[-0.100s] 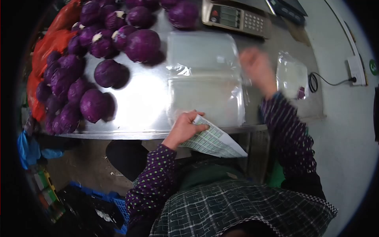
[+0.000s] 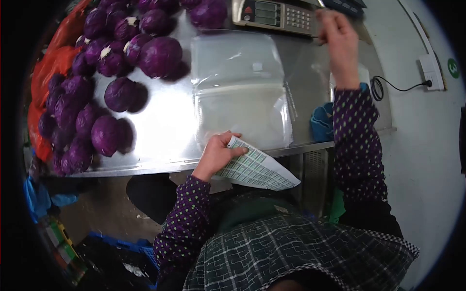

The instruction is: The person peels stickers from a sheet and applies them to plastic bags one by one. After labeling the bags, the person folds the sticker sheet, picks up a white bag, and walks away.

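My left hand point(image 2: 217, 154) grips a sheet of small green-and-white printed labels point(image 2: 250, 167) at the table's front edge, thumb on top. Beside it lies a stack of clear plastic bags point(image 2: 238, 114), with a small white square label point(image 2: 257, 66) on the upper part. My right hand point(image 2: 340, 41) is raised near the right end of the scale point(image 2: 276, 17). Its fingers are curled together, and whether anything sits between them cannot be made out.
Several red cabbages point(image 2: 160, 56) cover the left of the metal table point(image 2: 160, 126), beside orange-red net bags point(image 2: 60, 63). A blue cloth-like thing point(image 2: 323, 123) lies right of the bags. A cable point(image 2: 405, 89) runs to a wall socket point(image 2: 432, 72). Below is a blue crate point(image 2: 116, 240).
My right hand has moved up and right, from beside the plastic bags to near the scale. The small white label now shows on the bags. My left hand keeps the sheet.
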A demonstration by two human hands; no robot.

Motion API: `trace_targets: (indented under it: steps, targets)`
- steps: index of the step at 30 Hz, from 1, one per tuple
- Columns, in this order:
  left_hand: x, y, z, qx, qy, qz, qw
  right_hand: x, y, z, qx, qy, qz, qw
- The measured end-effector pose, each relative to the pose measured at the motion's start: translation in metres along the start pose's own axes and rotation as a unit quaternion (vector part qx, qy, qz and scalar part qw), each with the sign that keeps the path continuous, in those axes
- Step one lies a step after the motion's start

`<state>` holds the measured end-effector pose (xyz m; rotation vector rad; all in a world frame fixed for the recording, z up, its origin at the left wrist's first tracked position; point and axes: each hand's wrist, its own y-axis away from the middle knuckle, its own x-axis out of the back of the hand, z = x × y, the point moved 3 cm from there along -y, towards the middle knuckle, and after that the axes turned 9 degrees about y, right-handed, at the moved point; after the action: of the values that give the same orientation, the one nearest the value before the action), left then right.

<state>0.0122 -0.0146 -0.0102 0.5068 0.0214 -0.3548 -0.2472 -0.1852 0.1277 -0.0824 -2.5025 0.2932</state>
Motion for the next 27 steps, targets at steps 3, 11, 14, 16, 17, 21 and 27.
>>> trace_targets:
  steps: [3, 11, 14, 16, 17, 21, 27]
  targets:
    - [-0.022, -0.016, -0.003, 0.001, 0.013, 0.011, 1.000, -0.044, 0.059, 0.034, -0.145, -0.121, -0.139, 0.972]
    - [-0.023, -0.016, -0.004, -0.032, 0.031, 0.002, 0.999, -0.060, 0.101, 0.088, 0.140, 0.263, -0.118, 0.947]
    - [-0.017, -0.011, 0.002, -0.003, 0.058, 0.001, 0.998, -0.078, 0.144, 0.062, 0.134, 0.243, -0.218, 0.936]
    - [-0.021, -0.001, 0.011, 0.035, 0.091, 0.011, 0.995, -0.092, 0.158, 0.066, 0.186, 0.212, -0.185, 0.941]
    - [-0.028, 0.010, 0.023, -0.068, 0.031, -0.021, 0.997, -0.095, 0.155, 0.069, 0.169, 0.192, -0.175, 0.951]
    - [-0.044, 0.024, 0.033, -0.140, -0.048, -0.083, 0.986, -0.094, 0.140, 0.065, 0.097, 0.189, -0.264, 0.941]
    - [-0.036, 0.008, 0.028, 0.003, -0.013, -0.045, 0.999, -0.091, 0.130, 0.059, 0.025, 0.183, -0.318, 0.930]
